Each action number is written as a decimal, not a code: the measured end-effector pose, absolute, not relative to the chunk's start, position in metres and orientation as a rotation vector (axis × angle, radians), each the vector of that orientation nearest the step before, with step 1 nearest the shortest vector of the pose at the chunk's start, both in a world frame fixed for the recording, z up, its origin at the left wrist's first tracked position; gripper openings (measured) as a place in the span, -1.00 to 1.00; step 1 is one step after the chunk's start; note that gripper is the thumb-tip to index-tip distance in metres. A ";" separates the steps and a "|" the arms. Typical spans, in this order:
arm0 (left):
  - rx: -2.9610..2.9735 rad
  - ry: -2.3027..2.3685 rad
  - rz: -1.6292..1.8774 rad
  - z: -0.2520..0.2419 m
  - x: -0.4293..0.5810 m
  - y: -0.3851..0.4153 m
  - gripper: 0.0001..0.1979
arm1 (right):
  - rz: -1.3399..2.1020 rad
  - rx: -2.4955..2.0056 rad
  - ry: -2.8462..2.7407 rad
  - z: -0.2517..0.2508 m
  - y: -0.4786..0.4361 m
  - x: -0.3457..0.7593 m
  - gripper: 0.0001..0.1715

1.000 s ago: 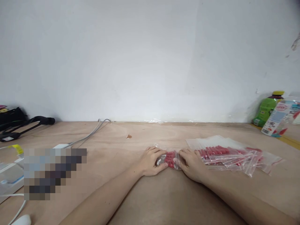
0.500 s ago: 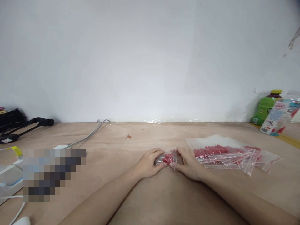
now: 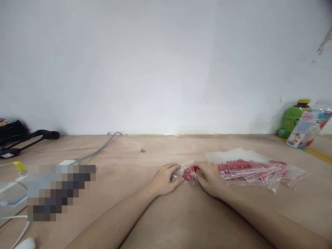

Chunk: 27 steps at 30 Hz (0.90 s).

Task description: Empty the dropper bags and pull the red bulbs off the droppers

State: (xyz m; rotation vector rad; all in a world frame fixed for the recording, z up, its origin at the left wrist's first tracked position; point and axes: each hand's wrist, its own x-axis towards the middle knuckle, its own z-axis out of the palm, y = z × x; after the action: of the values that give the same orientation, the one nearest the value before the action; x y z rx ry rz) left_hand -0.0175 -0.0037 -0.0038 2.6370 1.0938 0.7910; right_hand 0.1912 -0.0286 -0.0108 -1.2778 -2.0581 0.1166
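A small clear zip bag [image 3: 190, 173] with several red-ended pieces inside lies on the table between my hands. The pieces' other ends look pale or clear, and their kind I cannot make out. Around the bag's left end curve the fingers and thumb of my left hand [image 3: 165, 179]. My right hand [image 3: 210, 178] grips its right end, covering part of that edge. Just beyond my right hand is a spread pile of similar zip bags [image 3: 261, 166], overlapping one another, with red pieces in them.
Two bottles, one green with a yellow cap [image 3: 290, 119] and one clear with a printed label [image 3: 306, 126], stand back right. At the left are a black strap-like object [image 3: 38, 135], a grey cable [image 3: 100, 148] and a blurred-out patch [image 3: 59, 192]. A white wall [image 3: 166, 69] rises behind the table.
My right hand has shifted slightly along the bag's right end, and more of the red pieces show there. My left hand has barely moved.
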 end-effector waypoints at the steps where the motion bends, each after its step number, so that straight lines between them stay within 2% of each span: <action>1: 2.635 1.109 0.796 -0.005 -0.018 -0.003 -0.55 | 0.152 -1.248 -2.026 -0.011 -0.028 0.193 -0.80; 5: 2.624 1.222 0.828 -0.007 -0.020 -0.001 -0.55 | 0.425 -1.166 -1.836 -0.011 -0.022 0.199 -0.71; 9: 2.600 1.323 0.807 -0.006 -0.024 0.003 -0.52 | 0.641 -1.128 -1.607 -0.011 -0.013 0.207 -0.75; 13: 2.612 1.354 0.758 -0.004 -0.028 0.003 -0.52 | 0.238 -1.138 -1.511 -0.007 -0.013 0.214 -0.83; 17: 2.633 1.383 0.764 -0.004 -0.027 0.003 -0.54 | -0.182 -1.003 -1.820 -0.008 -0.018 0.218 -0.77; 23: 2.629 1.413 0.777 -0.006 -0.028 0.005 -0.56 | -0.438 -0.981 -1.882 -0.016 -0.018 0.226 -0.64; 27: 2.640 1.376 0.778 -0.007 -0.031 0.007 -0.56 | -0.492 -0.930 -2.298 -0.016 -0.024 0.231 -0.61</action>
State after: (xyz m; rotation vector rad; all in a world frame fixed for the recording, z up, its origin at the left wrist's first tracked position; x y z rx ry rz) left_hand -0.0306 0.0068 -0.0071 2.6403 1.3764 0.7775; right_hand 0.2315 -0.0244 -0.0157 -0.9301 -2.2980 -0.4923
